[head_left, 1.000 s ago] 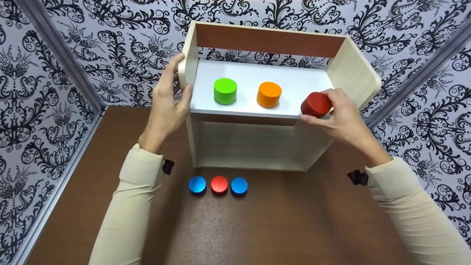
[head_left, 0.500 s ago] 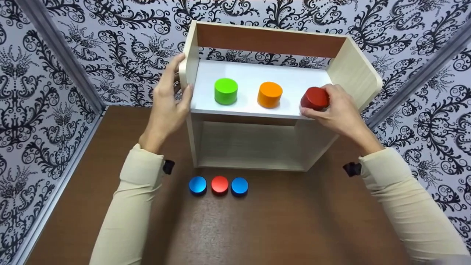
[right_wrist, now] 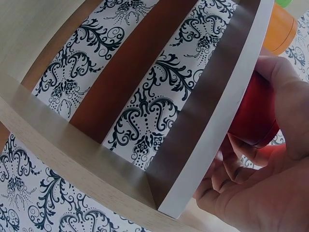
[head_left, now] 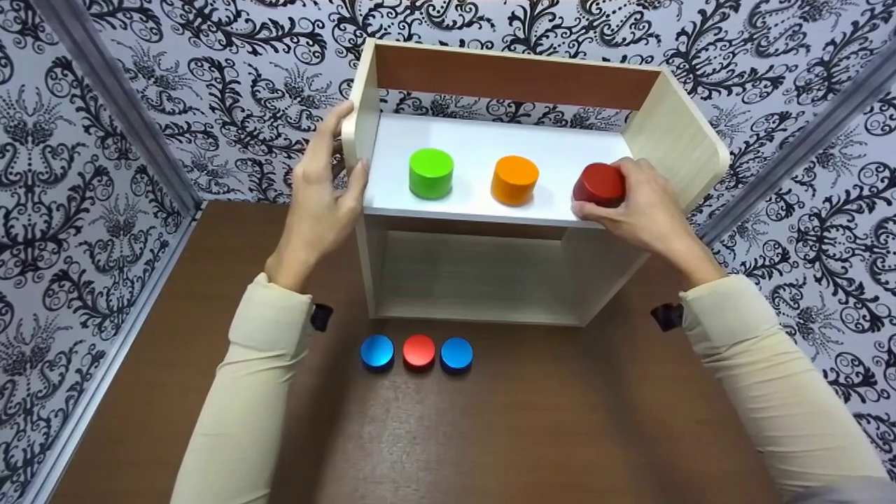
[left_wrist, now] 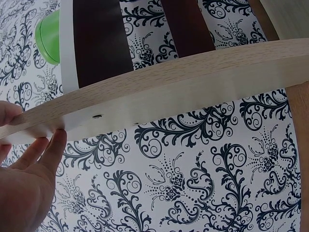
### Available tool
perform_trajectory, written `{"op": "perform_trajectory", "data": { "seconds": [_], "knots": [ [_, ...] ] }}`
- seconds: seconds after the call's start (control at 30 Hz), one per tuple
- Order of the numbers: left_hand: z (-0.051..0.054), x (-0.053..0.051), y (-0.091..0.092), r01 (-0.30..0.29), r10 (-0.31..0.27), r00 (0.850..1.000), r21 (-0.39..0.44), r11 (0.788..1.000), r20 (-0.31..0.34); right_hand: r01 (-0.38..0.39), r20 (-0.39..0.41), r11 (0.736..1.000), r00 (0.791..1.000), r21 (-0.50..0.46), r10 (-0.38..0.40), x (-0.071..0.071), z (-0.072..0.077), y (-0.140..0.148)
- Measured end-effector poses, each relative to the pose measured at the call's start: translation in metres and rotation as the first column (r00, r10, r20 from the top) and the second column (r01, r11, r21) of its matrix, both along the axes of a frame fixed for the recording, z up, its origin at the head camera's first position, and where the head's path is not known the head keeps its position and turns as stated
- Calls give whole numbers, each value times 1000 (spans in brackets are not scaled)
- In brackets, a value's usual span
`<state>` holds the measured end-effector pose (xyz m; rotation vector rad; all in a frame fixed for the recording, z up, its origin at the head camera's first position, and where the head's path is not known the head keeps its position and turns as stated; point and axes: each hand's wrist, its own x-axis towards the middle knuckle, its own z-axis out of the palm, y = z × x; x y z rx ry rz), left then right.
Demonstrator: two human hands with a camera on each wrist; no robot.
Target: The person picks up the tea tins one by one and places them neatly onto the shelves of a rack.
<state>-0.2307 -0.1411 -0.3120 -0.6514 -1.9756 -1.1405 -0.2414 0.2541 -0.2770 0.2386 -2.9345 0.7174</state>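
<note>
Red cylinder (head_left: 598, 182) fills the right grip (head_left: 647, 208) near shelf's front edge (head_left: 462, 215).

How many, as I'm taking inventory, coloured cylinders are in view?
6: green cylinder and orange cylinder on the white shelf; dark red cylinder in the right hand; left blue cylinder, red cylinder, right blue cylinder on the table.

Behind three discs (head_left: 418, 351) on the table (head_left: 490, 434), two cylinders (head_left: 431, 175) stand on the shelf (head_left: 465, 138), left of a third cylinder (head_left: 599, 184).
</note>
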Motion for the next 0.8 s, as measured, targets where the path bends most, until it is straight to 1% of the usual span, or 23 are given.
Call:
{"op": "perform_trajectory", "data": {
  "seconds": [0.23, 0.57, 0.8],
  "knots": [
    [0, 0, 0, 8, -8, 1000, 12, 1000, -3, 5, 11, 1000, 1000, -12, -5, -2, 0, -1],
    [0, 0, 0, 9, -9, 1000, 10, 1000, 8, 3, 34, 1000, 999, 2, -3, -2, 0, 0],
    [0, 1, 1, -7, 7, 1000, 2, 1000, 17, 3, 38, 1000, 999, 4, -3, -2, 0, -2]
  ]
}}
